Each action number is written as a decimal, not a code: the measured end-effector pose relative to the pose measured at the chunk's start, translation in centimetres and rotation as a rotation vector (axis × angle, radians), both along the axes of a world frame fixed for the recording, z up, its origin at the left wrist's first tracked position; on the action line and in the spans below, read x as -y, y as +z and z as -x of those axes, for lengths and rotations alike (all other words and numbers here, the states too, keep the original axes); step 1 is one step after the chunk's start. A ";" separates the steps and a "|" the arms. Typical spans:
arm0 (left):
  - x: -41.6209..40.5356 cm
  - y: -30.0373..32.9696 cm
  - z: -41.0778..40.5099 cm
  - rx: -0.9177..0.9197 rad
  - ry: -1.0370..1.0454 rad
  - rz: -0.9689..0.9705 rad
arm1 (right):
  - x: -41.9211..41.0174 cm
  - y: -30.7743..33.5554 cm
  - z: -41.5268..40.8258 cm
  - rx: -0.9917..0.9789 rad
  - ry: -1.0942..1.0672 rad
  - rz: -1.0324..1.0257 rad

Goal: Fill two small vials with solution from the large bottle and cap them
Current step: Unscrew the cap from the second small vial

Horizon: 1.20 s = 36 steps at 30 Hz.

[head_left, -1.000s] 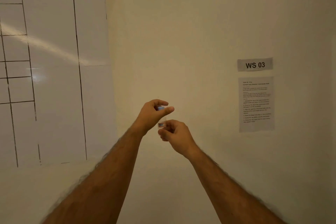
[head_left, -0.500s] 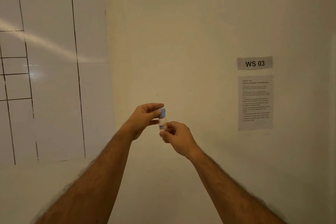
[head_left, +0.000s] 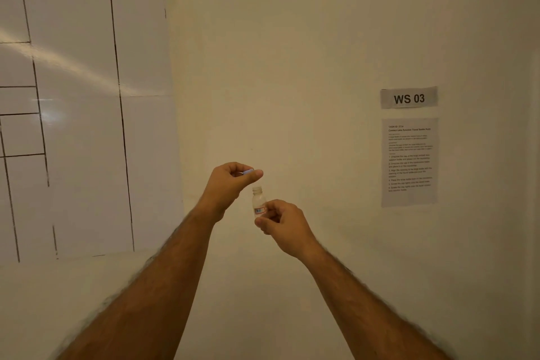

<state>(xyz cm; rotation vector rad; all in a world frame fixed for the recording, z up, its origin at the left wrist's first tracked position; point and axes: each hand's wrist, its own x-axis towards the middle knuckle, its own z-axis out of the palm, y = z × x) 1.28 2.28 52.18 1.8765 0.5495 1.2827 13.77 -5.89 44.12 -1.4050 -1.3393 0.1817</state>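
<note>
Near the middle of the frame, a small clear vial (head_left: 259,202) is held upright by its lower part, pinched between the curled fingers and thumb of the right hand (head_left: 282,223). Its neck is uncovered. Just above and to the left, apart from the vial, a blue cap (head_left: 248,172) is pinched in the left hand (head_left: 230,184). A whiteboard (head_left: 79,96) is seen at upper left, a "WS 03" sign (head_left: 409,98) and a printed sheet (head_left: 410,162) at right.

Cap (head_left: 248,172) up-left of vial (head_left: 258,201); whiteboard (head_left: 81,96) far left.
</note>
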 end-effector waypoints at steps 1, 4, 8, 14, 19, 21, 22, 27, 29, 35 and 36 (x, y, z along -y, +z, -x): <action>-0.1 0.0 0.0 -0.009 -0.003 0.016 | 0.0 -0.1 -0.1 -0.001 -0.001 -0.002; -0.4 -0.5 0.0 -0.046 -0.026 0.043 | 0.0 -0.2 -0.3 -0.015 -0.002 -0.013; -0.5 -1.2 0.0 -0.005 -0.120 0.160 | -0.1 -0.2 -0.3 -0.023 -0.018 -0.026; -1.1 -3.5 0.5 0.222 -0.329 0.419 | -0.1 -1.0 -0.8 -0.056 -0.034 -0.048; -1.4 -6.2 1.1 0.318 -0.373 0.524 | -0.4 -1.8 -0.9 -0.097 -0.028 -0.045; -1.7 -7.4 1.1 0.317 -0.362 0.528 | -0.6 -2.2 -0.9 -0.107 -0.024 -0.041; -1.8 -7.9 1.2 0.304 -0.350 0.520 | -0.7 -2.4 -0.9 -0.104 -0.024 -0.034; -1.8 -10.4 1.3 0.212 -0.240 0.466 | -1.2 -3.5 -0.9 -0.119 -0.022 0.008; -1.9 -11.3 1.5 0.232 -0.208 0.481 | -1.4 -4.2 -0.9 -0.126 -0.019 0.022; -2.0 -14.5 2.2 0.265 -0.198 0.529 | -1.4 -6.8 -0.6 -0.183 -0.001 0.081; -1.8 -15.2 2.3 0.256 -0.178 0.529 | -1.4 -7.5 -0.5 -0.191 0.001 0.101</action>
